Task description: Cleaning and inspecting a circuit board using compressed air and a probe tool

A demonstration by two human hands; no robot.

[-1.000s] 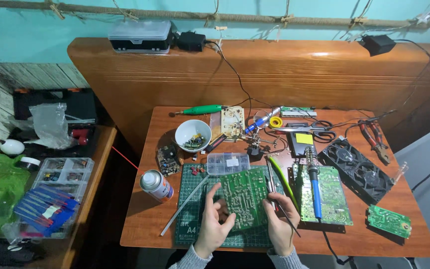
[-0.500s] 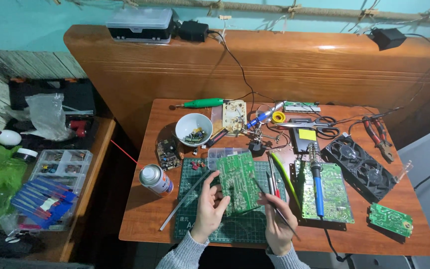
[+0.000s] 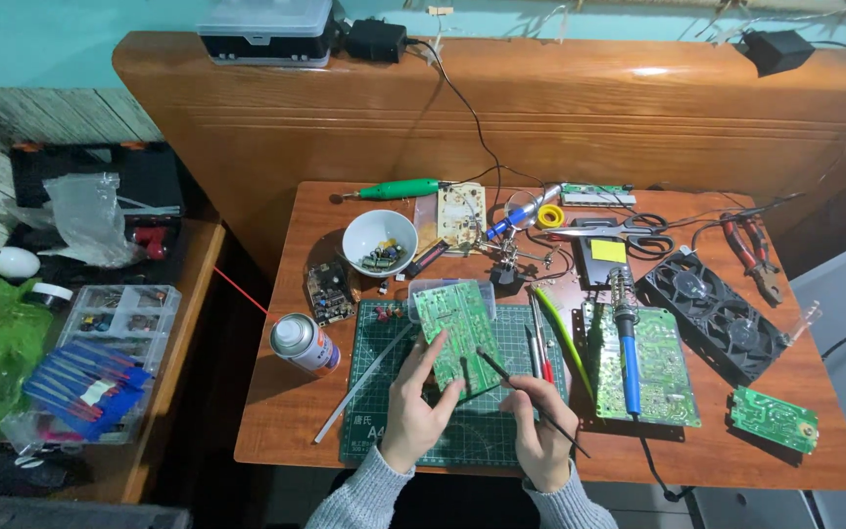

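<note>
Head view shows the left hand (image 3: 411, 411) gripping a green board (image 3: 456, 337), tilted up over the cutting mat (image 3: 462, 431) at the front of the counter (image 3: 345, 431). Right hand (image 3: 539, 431) is closed around a thin black probe (image 3: 531, 400), its tip touching the board's lower right edge. Just right of the mat lies a blue soldering iron (image 3: 629, 353) on a second board (image 3: 663, 377). A spray can (image 3: 303, 343) lies left of the mat.
</note>
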